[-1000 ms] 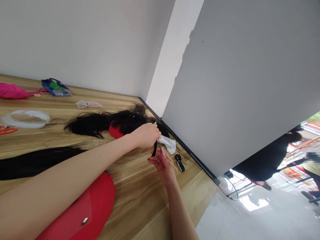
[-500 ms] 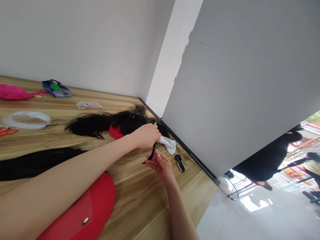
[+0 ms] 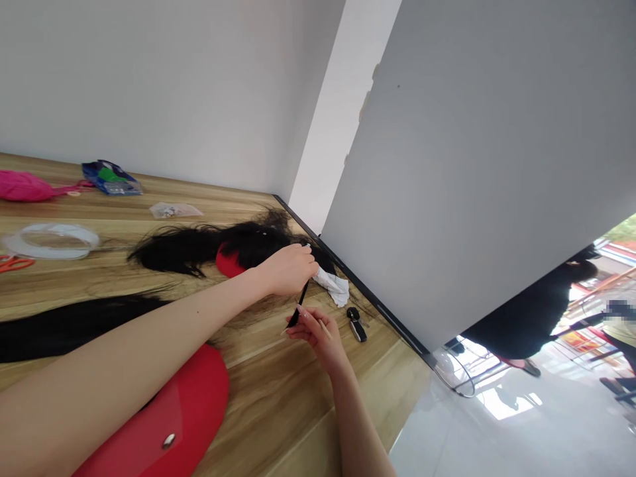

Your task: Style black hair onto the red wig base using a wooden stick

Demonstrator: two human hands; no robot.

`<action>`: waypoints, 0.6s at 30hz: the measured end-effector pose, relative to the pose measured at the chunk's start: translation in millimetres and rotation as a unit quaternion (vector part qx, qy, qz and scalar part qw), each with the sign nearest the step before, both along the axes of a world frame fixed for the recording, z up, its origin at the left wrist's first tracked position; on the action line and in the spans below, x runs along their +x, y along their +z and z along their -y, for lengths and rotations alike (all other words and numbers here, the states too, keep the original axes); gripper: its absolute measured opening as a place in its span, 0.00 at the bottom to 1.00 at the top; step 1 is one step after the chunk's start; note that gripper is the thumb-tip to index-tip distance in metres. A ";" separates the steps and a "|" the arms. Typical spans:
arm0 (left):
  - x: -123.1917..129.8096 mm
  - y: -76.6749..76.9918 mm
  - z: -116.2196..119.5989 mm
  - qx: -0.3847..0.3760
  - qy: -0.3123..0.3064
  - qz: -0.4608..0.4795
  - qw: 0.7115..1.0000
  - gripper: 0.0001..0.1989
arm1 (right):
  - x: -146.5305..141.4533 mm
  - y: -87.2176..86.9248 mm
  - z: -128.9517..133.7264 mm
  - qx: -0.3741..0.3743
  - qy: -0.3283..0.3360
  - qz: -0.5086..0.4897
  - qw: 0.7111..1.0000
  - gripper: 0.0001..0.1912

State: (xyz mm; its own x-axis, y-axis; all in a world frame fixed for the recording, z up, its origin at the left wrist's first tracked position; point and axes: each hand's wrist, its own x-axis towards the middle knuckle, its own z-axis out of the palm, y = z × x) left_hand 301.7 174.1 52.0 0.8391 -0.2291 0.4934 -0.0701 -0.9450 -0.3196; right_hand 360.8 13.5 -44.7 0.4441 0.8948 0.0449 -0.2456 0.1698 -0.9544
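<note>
A thin strand of black hair [image 3: 303, 294] runs down from my left hand [image 3: 288, 270] to my right hand [image 3: 317, 334]. My left hand is closed on its upper end; the fingertips are partly hidden. Lower down, my right hand pinches the strand's tail between thumb and fingers. A thin pale stick [image 3: 325, 329] shows at my right hand, its kind unclear. Beyond my left hand lies a mass of black hair [image 3: 193, 246] with a red piece [image 3: 228, 262] under it. White crumpled tissue [image 3: 335, 287] is just right of my left hand.
A red cap-like piece with a snap [image 3: 199, 404] lies under my left forearm, near more black hair [image 3: 74, 322]. Car keys [image 3: 356, 326], a clear coil [image 3: 54, 241], orange scissors [image 3: 14, 264], packets and pink yarn [image 3: 24, 186] lie about. A grey panel [image 3: 472, 165] borders the table.
The strand hung curved before and is now drawn straight. My right hand has closed its thumb and fingers onto it, slightly lower. My left hand has barely moved.
</note>
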 end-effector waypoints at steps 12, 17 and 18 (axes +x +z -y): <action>-0.3 1.0 0.5 -0.003 0.011 0.014 1.000 0.07 | -1.4 -0.4 -0.4 -0.025 0.016 0.005 1.000 0.17; -0.3 1.2 0.2 -0.001 0.013 0.017 1.000 0.07 | -4.1 1.9 1.1 -0.039 0.039 0.017 0.998 0.17; -0.3 1.3 0.1 -0.001 0.014 0.018 1.000 0.07 | -4.5 2.6 1.6 -0.042 0.043 0.020 0.998 0.18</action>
